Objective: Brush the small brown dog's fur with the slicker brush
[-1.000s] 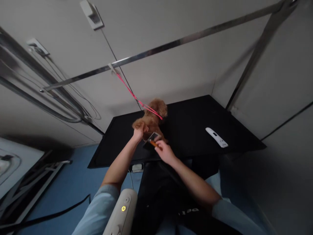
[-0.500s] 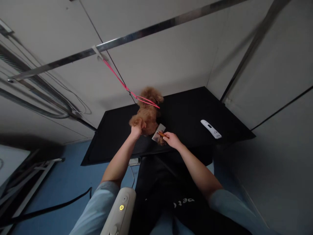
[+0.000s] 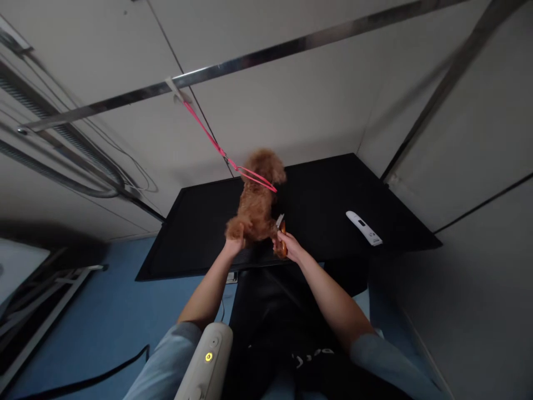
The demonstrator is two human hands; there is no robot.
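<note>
A small curly brown dog [image 3: 255,208] is upright on the black table [image 3: 316,189], its back towards me. A pink loop leash [image 3: 260,180] lies around its neck area. My left hand [image 3: 235,244] is closed around a fluffy part at the dog's lower left, apparently a hind leg; fur hides some fingers. My right hand [image 3: 290,246] grips a slicker brush [image 3: 283,239] by its brown handle, close to the dog's lower right side. The brush's flat head is seen nearly edge-on, near the dog's fur. Whether those fingers also hold fur cannot be made out.
White clippers [image 3: 364,228] lie on the table's right part. A metal bar [image 3: 250,57] crosses above, with the leash hanging from it. At left are a grey corrugated hose [image 3: 79,139] and a frame [image 3: 50,322]. A white device [image 3: 207,361] is near my left arm.
The brush has turned from flat-side view to nearly edge-on, its head pointing up, and my right hand is slightly lower. The dog's hind end has shifted a little; my left hand keeps its hold.
</note>
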